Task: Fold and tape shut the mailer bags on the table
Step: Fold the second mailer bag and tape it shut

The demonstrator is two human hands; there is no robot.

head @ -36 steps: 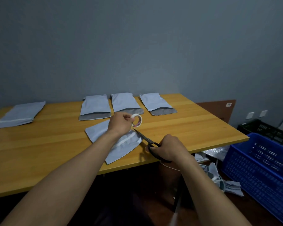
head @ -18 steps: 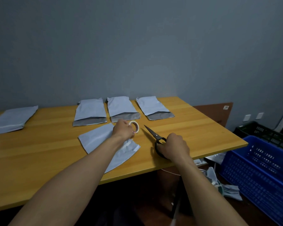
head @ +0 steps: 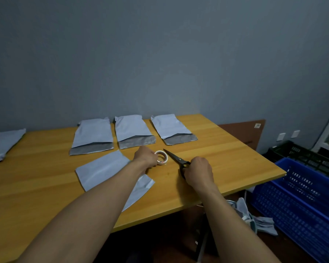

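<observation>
A light grey mailer bag lies flat at the middle of the wooden table, partly under my left forearm. My left hand holds a small roll of tape down on the table, just right of that bag. My right hand grips the handles of black scissors, which lie on the table with the blades pointing up-left toward the tape. Behind them three mailer bags lie in a row with their dark flaps facing me.
Another mailer bag lies at the table's far left. A blue plastic crate and a black crate stand on the floor to the right. Crumpled bags lie on the floor under the table's edge.
Both hands came down to the table. The tape roll went from raised at the scissors' tip to resting on the table, and the scissors now lie flat on the wood.
</observation>
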